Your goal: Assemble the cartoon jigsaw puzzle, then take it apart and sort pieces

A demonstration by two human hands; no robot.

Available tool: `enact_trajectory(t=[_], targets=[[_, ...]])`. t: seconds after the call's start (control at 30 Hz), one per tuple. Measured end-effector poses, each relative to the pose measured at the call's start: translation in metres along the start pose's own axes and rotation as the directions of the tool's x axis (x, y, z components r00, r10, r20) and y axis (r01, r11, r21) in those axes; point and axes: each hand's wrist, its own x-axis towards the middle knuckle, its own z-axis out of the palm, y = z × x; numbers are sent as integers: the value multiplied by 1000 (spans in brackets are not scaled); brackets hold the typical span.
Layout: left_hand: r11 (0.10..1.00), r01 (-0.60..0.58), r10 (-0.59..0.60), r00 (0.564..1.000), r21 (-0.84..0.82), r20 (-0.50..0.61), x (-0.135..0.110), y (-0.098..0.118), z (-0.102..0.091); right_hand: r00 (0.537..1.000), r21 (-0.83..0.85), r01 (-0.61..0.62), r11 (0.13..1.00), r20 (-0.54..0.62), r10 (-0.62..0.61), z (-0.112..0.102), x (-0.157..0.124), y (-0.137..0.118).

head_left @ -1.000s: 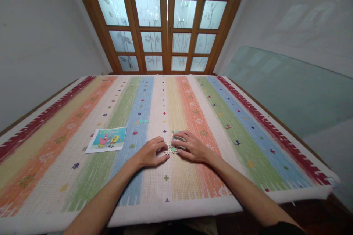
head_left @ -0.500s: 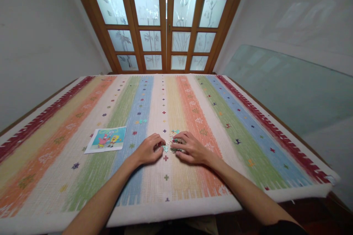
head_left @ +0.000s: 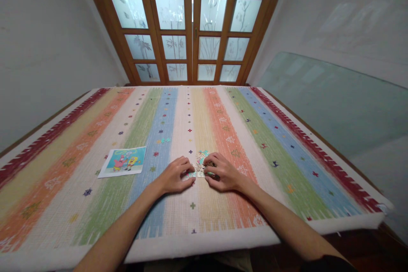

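Observation:
A small heap of jigsaw puzzle pieces (head_left: 201, 158), mostly teal and pale, lies on the striped cloth between my hands. My left hand (head_left: 177, 175) rests at its left, with fingers and thumb curled round a few teal jigsaw pieces (head_left: 190, 174). On the other side my right hand (head_left: 223, 173) is bent over the heap's right edge, fingertips and thumb on jigsaw pieces, some hidden under the palm. The fingertips of both hands are close together but apart.
A printed picture card (head_left: 124, 162) with cartoon figures lies to the left. Several loose teal pieces (head_left: 165, 140) sit beyond my left hand. The striped cloth (head_left: 216, 208) covers the table. Glazed wooden doors (head_left: 193, 29) stand behind, and a glass panel (head_left: 334, 106) leans at the right wall.
My left hand has shifted slightly right, its thumb now nearer the heap. My right hand has drawn slightly right, uncovering more of the pieces.

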Motion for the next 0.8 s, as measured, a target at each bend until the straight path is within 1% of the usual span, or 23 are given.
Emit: enact_trajectory(t=[0.17,0.37,0.5,0.63,0.7,0.8], targets=[[1000,-9,9,1000,8,-15,1,4,7,1000,17,16,1000,-5,-16,-1,2,-2],[999,-32,33,999,30,-25,3,6,16,1000,-4,-12,1000,20,12,-2,2,-2],[997,-47,49,998,66,-28,3,6,18,999,-20,19,1000,34,-18,2,1,1],[995,-47,49,999,83,-20,4,8,16,1000,-57,-16,998,22,17,4,0,4],[998,-33,35,999,59,-37,5,9,14,999,-68,-42,997,2,42,4,-1,4],[999,20,-23,994,-38,-104,7,11,11,995,-33,-89,996,-44,87,5,-2,3]])
